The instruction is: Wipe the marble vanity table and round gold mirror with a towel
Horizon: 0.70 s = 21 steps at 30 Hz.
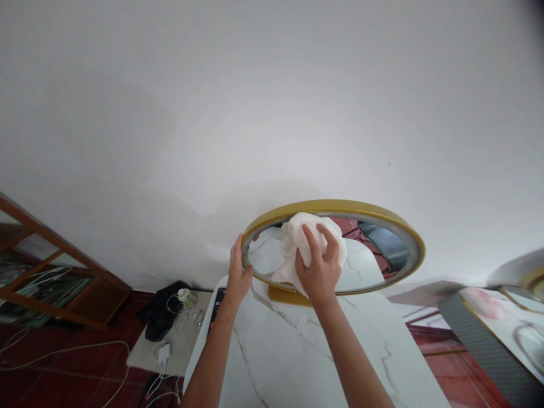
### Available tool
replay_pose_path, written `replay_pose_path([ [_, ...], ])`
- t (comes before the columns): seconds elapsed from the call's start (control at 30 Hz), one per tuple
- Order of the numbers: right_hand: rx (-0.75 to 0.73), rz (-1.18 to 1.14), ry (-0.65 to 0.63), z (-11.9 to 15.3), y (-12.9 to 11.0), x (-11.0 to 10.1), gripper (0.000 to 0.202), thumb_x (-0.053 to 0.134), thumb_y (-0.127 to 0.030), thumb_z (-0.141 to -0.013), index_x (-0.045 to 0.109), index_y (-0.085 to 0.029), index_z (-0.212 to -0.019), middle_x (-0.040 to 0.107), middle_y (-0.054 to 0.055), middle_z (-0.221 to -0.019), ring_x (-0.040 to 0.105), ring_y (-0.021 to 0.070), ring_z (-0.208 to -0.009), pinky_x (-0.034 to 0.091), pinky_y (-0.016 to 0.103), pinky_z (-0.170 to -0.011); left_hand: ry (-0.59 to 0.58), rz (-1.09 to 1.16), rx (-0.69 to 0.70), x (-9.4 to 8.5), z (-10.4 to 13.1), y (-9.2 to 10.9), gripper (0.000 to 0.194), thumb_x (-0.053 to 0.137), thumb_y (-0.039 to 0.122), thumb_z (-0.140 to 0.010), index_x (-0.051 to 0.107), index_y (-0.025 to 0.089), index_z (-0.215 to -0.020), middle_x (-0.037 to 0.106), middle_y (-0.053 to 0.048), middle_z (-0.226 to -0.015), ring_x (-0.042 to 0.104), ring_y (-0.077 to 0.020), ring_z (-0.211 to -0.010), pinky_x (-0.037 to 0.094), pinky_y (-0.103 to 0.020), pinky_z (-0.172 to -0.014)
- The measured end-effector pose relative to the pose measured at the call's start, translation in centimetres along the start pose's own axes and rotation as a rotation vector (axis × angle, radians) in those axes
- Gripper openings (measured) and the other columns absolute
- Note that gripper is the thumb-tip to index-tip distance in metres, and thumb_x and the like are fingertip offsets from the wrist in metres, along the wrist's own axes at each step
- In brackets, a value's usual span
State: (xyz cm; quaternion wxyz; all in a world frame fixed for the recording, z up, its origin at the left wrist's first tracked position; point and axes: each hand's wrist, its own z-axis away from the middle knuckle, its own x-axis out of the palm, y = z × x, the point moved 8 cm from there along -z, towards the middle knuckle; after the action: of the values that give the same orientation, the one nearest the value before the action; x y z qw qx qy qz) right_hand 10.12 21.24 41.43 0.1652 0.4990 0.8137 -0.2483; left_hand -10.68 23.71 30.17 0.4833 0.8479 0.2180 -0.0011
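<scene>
A round mirror point(365, 272) with a gold frame stands on a gold base point(284, 294) on a white marble-patterned table point(289, 351). My left hand point(238, 273) grips the left edge of its frame, thumb in front and fingers behind. My right hand point(319, 262) presses a crumpled white cloth point(302, 224) against the glass, left of its middle, fingers bent over the cloth. Part of the glass is hidden behind the hand and cloth. The mirror reflects the tabletop and red floor.
A phone point(219, 303) lies at the table's left edge, partly behind my left forearm. Lower left, a small side table point(140, 354) bears a black bag point(164, 311), a charger point(164, 354) and cables. A wooden shelf point(63, 255) stands far left. A white wall point(272, 102) rises close behind the mirror.
</scene>
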Motion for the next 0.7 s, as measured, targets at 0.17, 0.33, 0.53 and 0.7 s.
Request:
replay_pose_path([
  [0.17,-0.218,0.138,-0.237,2.4,-1.5,2.9,0.071,0.056,-0.014,-0.075,0.035,-0.039,-0.139,0.041,0.005,-0.136,0.047,0.0255,-0.108,0.045,0.039,-0.087,-0.002,-0.002,-0.01,0.2,-0.1,-0.4,0.077,0.049,0.007,-0.077,0.02,0.028,-0.145,0.025,-0.005,-0.15,0.02,-0.0226,-0.139,0.014,-0.042,-0.116],
  [0.33,-0.186,0.142,-0.094,1.4,-1.4,1.3,0.072,0.055,-0.016,-0.077,0.032,-0.041,-0.14,0.037,0.005,-0.139,0.046,0.0261,-0.111,0.044,0.04,-0.088,-0.004,-0.01,0.011,0.2,0.0,-0.2,0.073,0.05,0.01,-0.079,0.022,0.028,-0.144,0.026,-0.004,-0.15,0.02,-0.0226,-0.139,0.015,-0.042,-0.116],
  [0.53,-0.125,0.127,-0.053,0.9,-0.7,1.1,0.067,0.054,-0.018,-0.079,0.034,-0.04,-0.139,0.037,0.006,-0.139,0.046,0.0259,-0.113,0.043,0.04,-0.09,0.001,-0.021,0.01,0.1,0.0,-0.4,0.074,0.051,0.009,-0.078,0.022,0.028,-0.144,0.026,-0.005,-0.149,0.019,-0.0223,-0.139,0.013,-0.041,-0.116],
  [0.7,-0.261,0.187,-0.273,5.0,-1.4,5.0,0.075,0.058,-0.017,-0.074,0.032,-0.04,-0.14,0.045,0.005,-0.135,0.047,0.0258,-0.102,0.044,0.037,-0.08,0.005,0.0,-0.015,0.2,0.0,-0.4,0.074,0.051,0.01,-0.079,0.022,0.029,-0.144,0.026,-0.004,-0.15,0.02,-0.0219,-0.139,0.015,-0.04,-0.116],
])
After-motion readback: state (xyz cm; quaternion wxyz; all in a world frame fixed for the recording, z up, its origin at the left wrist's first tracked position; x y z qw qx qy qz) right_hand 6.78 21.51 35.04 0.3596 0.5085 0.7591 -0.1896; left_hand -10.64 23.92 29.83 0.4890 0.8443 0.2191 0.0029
